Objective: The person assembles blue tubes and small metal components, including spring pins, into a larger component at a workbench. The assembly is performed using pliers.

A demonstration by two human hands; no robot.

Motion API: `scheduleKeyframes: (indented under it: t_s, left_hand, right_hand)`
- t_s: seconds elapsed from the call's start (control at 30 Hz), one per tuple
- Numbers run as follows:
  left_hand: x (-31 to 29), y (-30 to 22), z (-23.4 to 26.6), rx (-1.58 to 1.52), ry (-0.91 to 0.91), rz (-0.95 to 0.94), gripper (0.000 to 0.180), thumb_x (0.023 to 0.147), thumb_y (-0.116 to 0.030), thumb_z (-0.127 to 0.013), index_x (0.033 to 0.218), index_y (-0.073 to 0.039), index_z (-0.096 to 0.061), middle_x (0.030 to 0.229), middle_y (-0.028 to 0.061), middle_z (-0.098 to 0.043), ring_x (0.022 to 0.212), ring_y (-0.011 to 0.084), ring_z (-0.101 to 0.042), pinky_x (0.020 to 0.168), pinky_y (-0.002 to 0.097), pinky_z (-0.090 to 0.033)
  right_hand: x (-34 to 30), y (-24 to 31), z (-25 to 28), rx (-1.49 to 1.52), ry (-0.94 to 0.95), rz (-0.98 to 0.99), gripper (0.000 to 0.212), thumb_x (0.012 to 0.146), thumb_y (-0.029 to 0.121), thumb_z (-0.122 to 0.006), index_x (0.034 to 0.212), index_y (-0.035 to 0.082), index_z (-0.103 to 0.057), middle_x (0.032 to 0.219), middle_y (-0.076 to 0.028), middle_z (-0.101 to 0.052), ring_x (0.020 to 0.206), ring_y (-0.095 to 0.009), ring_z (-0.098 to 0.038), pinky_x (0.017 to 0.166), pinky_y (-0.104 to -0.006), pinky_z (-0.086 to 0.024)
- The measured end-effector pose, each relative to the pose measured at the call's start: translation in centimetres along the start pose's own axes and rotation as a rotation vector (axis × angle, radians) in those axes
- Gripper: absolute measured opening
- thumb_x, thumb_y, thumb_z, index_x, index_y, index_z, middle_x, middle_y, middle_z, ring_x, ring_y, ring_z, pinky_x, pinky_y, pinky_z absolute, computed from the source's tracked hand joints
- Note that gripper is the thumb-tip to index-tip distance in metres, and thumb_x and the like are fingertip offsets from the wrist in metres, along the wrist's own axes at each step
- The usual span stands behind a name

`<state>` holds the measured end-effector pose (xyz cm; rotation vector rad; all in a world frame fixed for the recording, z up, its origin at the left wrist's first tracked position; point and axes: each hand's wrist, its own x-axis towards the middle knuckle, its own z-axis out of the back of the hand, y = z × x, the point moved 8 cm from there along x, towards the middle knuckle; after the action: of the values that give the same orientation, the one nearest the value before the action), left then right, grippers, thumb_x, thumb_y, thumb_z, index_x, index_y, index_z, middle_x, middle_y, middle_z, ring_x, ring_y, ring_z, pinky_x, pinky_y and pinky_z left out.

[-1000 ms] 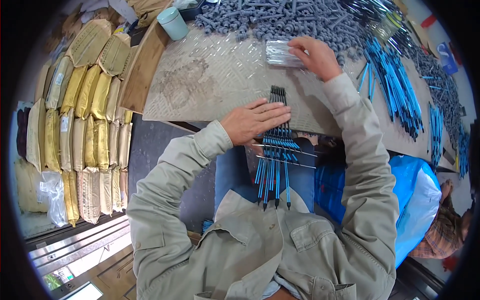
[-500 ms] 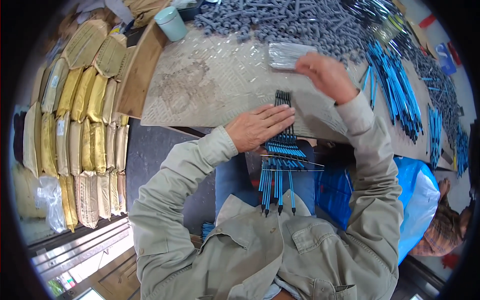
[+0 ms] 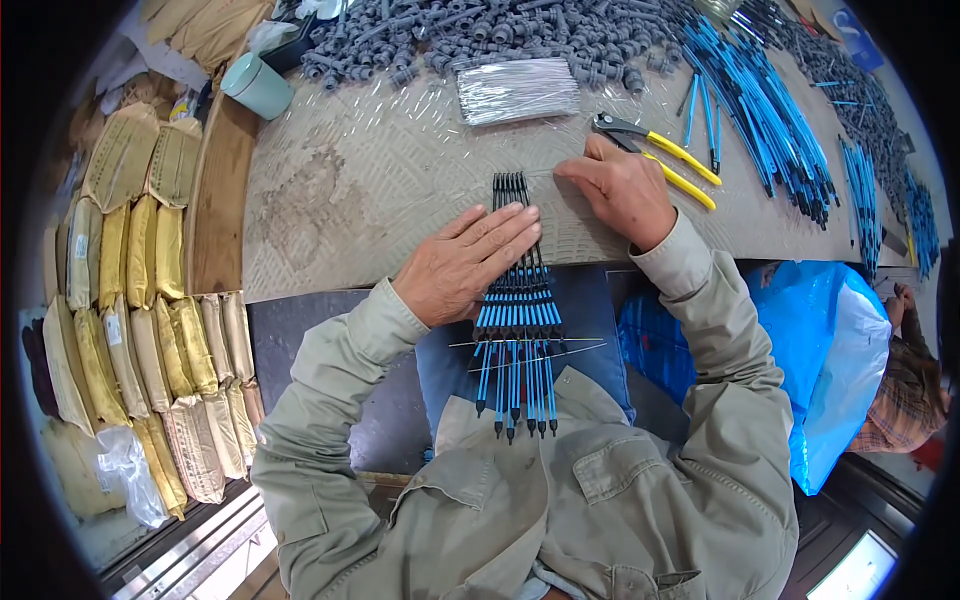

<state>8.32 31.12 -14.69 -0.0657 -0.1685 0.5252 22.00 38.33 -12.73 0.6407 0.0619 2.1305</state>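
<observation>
My left hand (image 3: pixel 465 262) lies flat, fingers stretched out, over a row of joined blue and black rods (image 3: pixel 518 316) at the table's near edge. The rods' black tips stick out beyond my fingers, and their lower ends hang toward my lap. Two thin metal wires (image 3: pixel 585 349) cross the hanging part. To the right, my right hand (image 3: pixel 628 196) is closed in a pinch just above the table; whatever it pinches is too small to make out. Beside it lie cutting pliers with yellow handles (image 3: pixel 690 160), partly covered by the hand.
A stack of thin silver wires (image 3: pixel 518 92) lies ahead, before a heap of grey plastic fittings (image 3: pixel 480 35). Bundles of blue rods (image 3: pixel 765 110) lie at the right. A mint canister (image 3: pixel 257 86) stands far left. Gold packets (image 3: pixel 140 250) fill the left side; a blue bag (image 3: pixel 820 350) is at right.
My right hand has drawn back from the wire stack toward the rods and closed, and the yellow-handled pliers now show. My left hand stays on the rods, which hang more evenly. The view has shifted.
</observation>
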Motion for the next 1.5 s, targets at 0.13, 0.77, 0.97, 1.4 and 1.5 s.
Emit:
scheduleKeyframes:
  t_s: [0.13,0.77,0.97,1.4,1.5]
  left_hand:
    - [0.24,0.26,-0.09,-0.013,-0.009,0.027,0.079,0.062,-0.004,-0.061,0.136,-0.005,-0.032,0.143,0.0079,-0.032,0.132,0.0216,-0.031,0.106,0.0386,-0.028]
    - [0.01,0.05,-0.59,0.021,0.024,0.015,0.081,0.061,-0.005,-0.063,0.137,-0.008,-0.033,0.144,0.0061,-0.031,0.133,0.0203,-0.030,0.106,0.0383,-0.027]
    - [-0.05,0.07,-0.65,0.016,0.018,0.019,0.084,0.060,-0.007,-0.066,0.137,-0.008,-0.033,0.144,0.0056,-0.031,0.133,0.0200,-0.030,0.106,0.0385,-0.027]
    - [0.00,0.24,-0.67,0.002,0.005,0.026,0.080,0.063,-0.009,-0.064,0.137,-0.009,-0.033,0.143,0.0063,-0.032,0.132,0.0211,-0.031,0.106,0.0382,-0.027]
    - [0.17,0.22,-0.82,0.001,0.005,0.025,0.079,0.064,-0.009,-0.064,0.137,-0.009,-0.033,0.143,0.0065,-0.032,0.132,0.0213,-0.031,0.106,0.0383,-0.027]
  right_hand:
    - [0.47,0.14,-0.51,-0.027,0.010,0.025,0.015,0.076,0.011,-0.061,0.089,0.016,-0.067,0.071,-0.006,-0.051,0.061,-0.026,-0.057,0.050,-0.0367,-0.041]
    - [0.27,-0.11,-0.57,-0.004,-0.002,0.070,0.012,0.077,0.012,-0.061,0.087,0.015,-0.067,0.071,-0.005,-0.049,0.060,-0.025,-0.056,0.051,-0.0362,-0.041]
    - [0.34,-0.07,-0.80,-0.003,-0.012,0.108,0.012,0.077,0.013,-0.061,0.087,0.015,-0.067,0.071,-0.005,-0.049,0.060,-0.024,-0.056,0.050,-0.0359,-0.041]
    - [0.49,0.01,-1.00,-0.016,0.018,0.128,0.009,0.079,0.015,-0.060,0.086,0.015,-0.066,0.072,-0.004,-0.050,0.061,-0.025,-0.056,0.051,-0.0365,-0.041]
    - [0.33,-0.45,-0.87,-0.031,-0.001,0.107,0.008,0.079,0.016,-0.060,0.085,0.015,-0.066,0.072,-0.005,-0.050,0.061,-0.025,-0.057,0.051,-0.0366,-0.041]
